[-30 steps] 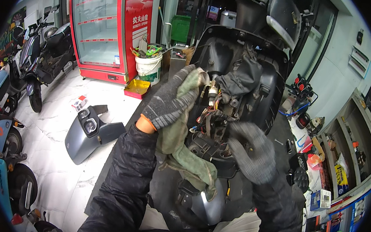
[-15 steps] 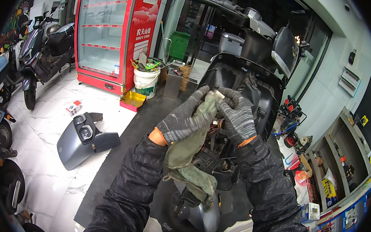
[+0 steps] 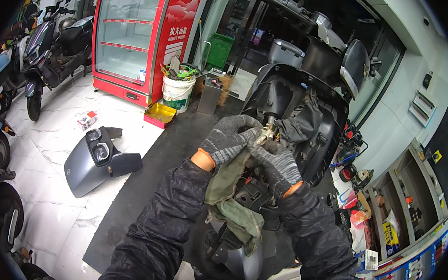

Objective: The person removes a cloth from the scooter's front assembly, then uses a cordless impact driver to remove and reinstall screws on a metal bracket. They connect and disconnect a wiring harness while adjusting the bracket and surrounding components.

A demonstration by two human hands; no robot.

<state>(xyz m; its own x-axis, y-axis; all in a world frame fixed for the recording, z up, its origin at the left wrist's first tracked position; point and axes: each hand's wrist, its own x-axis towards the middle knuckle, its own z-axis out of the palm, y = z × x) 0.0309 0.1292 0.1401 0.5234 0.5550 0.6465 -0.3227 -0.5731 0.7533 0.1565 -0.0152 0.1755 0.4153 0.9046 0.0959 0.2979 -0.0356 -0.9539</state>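
Head camera view: both of my hands, in grey knit gloves with orange cuffs, meet in front of the stripped front end of a black scooter (image 3: 299,114). My left hand (image 3: 227,140) is curled shut around a dirty green rag (image 3: 232,204), pinching its upper end near the fingertips; the rest of the cloth hangs down below my wrist and drapes over the dark parts beneath. My right hand (image 3: 274,164) is closed too, its fingers bent around a small pale metal part (image 3: 266,135) that stands at the scooter's steering column, right where the two gloves touch. I cannot tell exactly what that part is, since my fingers cover most of it. My black padded sleeves come up from the lower edge.

Behind my hands the scooter's inner front panel is bare, with its handlebar and a round mirror (image 3: 355,68) above. To my left, on the marble floor, lies a removed grey headlight cover (image 3: 96,159), well apart from the scooter and beside a dark floor mat (image 3: 152,176). Further back stands a red glass-door drinks fridge (image 3: 137,33), with a white bucket (image 3: 177,93) full of odds and ends just beside it and a yellow tray (image 3: 160,115) at its foot. Other scooters are parked along the left edge. Wooden shelves (image 3: 403,207) with small boxes run along my right.
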